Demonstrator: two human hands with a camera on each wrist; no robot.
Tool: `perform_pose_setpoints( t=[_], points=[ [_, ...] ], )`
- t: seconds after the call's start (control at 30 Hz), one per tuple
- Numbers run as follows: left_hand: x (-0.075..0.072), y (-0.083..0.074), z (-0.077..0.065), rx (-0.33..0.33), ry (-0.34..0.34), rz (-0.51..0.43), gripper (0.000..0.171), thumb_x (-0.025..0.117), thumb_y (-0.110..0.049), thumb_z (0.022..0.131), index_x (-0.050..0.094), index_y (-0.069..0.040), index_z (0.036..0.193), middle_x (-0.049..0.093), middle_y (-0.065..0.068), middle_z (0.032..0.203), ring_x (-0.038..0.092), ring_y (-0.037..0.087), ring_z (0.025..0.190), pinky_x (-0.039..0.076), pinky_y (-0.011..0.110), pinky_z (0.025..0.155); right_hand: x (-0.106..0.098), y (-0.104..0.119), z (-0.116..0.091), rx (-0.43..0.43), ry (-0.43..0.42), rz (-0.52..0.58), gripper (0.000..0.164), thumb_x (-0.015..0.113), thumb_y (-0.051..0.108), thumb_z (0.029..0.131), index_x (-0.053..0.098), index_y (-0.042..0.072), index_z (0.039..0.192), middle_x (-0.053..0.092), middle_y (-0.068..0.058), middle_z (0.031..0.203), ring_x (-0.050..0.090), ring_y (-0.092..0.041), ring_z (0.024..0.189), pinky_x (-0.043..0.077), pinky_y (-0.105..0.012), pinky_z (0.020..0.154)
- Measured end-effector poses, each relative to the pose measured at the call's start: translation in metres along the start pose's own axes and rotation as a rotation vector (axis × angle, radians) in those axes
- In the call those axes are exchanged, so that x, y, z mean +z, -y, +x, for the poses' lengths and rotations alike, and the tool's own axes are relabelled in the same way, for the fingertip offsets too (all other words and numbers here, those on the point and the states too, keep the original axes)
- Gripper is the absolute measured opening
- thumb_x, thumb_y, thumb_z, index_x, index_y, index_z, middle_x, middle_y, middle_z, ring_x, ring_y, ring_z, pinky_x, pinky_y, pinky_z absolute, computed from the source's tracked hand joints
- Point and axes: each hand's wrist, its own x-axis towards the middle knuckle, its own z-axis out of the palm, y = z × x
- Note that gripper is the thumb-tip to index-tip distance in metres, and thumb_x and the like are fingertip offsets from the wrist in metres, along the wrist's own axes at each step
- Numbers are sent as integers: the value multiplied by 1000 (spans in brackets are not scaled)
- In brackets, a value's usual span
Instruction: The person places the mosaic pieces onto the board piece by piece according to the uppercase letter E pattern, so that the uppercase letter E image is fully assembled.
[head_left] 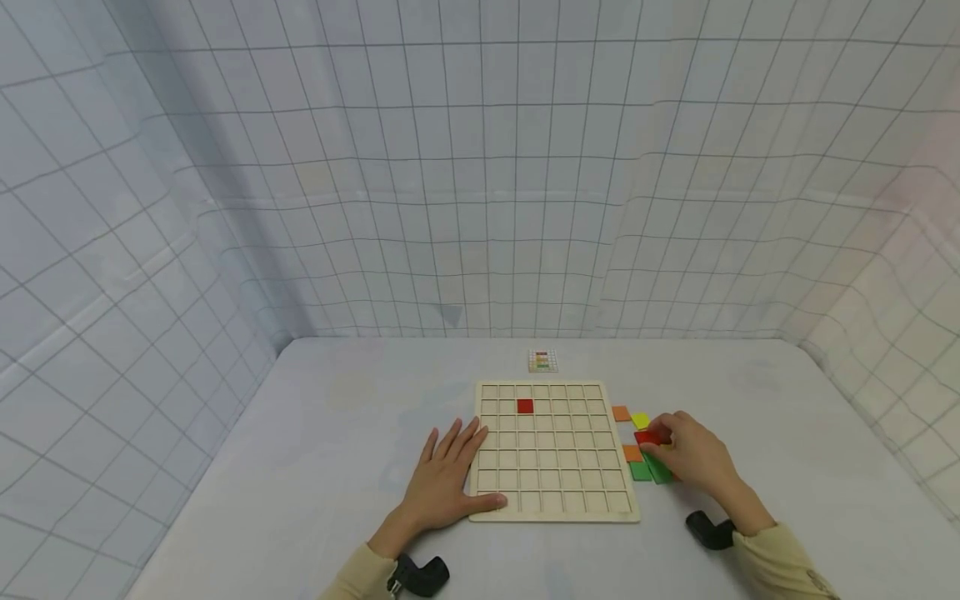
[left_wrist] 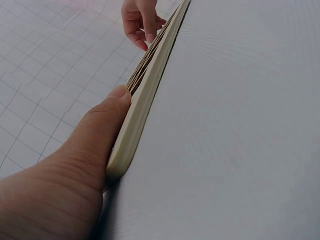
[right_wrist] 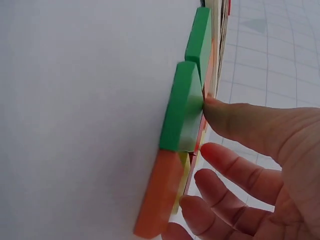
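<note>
Currently, a pale grid board (head_left: 557, 517) lies flat on the white tabletop (head_left: 360, 417), ruled into square cells. One red tile (head_left: 525, 406) sits in it, in the second row from the far edge and the third column from the left. The left hand (head_left: 442, 486) is spread over the board's left side, its fingers straight and slightly fanned across the edge; the thumb rests on the near-left part of the rim, which the left wrist view shows close up.

The right hand (head_left: 693, 452) is just beside the board's right edge, over a loose cluster of tiles, with its fingers bent. Its thumb and forefinger lie on either side of a second red tile (head_left: 642, 437); whether they pinch it, I cannot tell.

Around that hand lie a far orange tile (head_left: 621, 413), a yellow tile (head_left: 641, 420), another orange tile (head_left: 632, 453) and two green tiles (head_left: 641, 472), all near the board's edge. In the right wrist view, one more orange tile (right_wrist: 159, 195) lies end to end with a green one, with some yellow showing beside it.

Beyond the board stands or lies a small card (head_left: 543, 361) with a coloured grid pattern. A white curtain (head_left: 480, 183) with dark checked lines hangs behind.
</note>
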Motion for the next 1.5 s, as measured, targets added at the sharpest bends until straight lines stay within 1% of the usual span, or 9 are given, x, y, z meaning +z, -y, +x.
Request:
perform_pose_setpoints(
  t=[0.1,0.2,0.3,0.43,0.73,0.9,1.03,1.27,1.5],
  points=[
    [-1,0,0,5,-1,-3,102,47,-80,76,25,-15,152,19,3,156,11,25,143,1,51,111,-1,-2,3,19,45,7,27,76,25,82,67,7,100,54,0,84,49,-16,71,43,-31,58],
    [-2,-1,0,7,-2,-1,102,47,-80,77,25,-14,152,19,4,156,12,26,143,2,52,111,-2,-5,7,22,85,42,26,75,27,82,67,10,100,53,0,81,48,-16,68,41,-30,55],
    [-2,-2,0,9,-3,-1,102,47,-79,77,25,-14,152,20,4,156,12,26,142,2,52,111,-4,-8,12,22,115,83,24,75,29,82,67,12,98,51,0,76,45,-16,63,37,-29,52],
    [-2,-2,0,7,-3,3,102,46,-80,77,25,-14,152,20,4,156,12,26,142,2,52,111,-5,-9,16,31,138,114,22,75,29,82,66,13,95,49,0,73,42,-17,61,32,-29,51],
    [-3,-1,-1,3,-6,6,102,46,-79,77,26,-13,152,19,4,156,12,26,142,2,53,111,-4,-4,20,54,131,122,23,76,31,81,65,15,92,48,0,71,41,-17,60,30,-28,51],
    [-3,-1,-1,5,-5,-4,101,47,-79,77,25,-13,152,19,4,156,12,26,142,2,53,111,-1,-3,22,65,130,124,21,75,33,82,65,17,90,48,1,71,42,-17,60,30,-28,50],
    [-3,-2,0,8,5,-7,101,46,-79,78,24,-14,152,18,3,157,11,26,143,1,52,111,-2,-5,22,50,140,129,19,75,31,82,66,16,91,49,1,71,43,-16,62,33,-29,52],
    [-2,-3,0,9,8,-6,101,47,-79,78,24,-14,152,18,3,157,11,26,143,1,52,111,-5,-11,18,-26,172,175,21,77,24,81,72,12,97,46,1,71,42,-16,65,32,-26,52],
    [-3,-2,-1,11,-1,3,102,47,-79,78,25,-13,152,19,5,156,12,27,142,3,53,111,-5,-12,23,4,175,185,22,78,29,80,70,14,95,48,1,72,44,-16,64,32,-26,52]
  ],
)
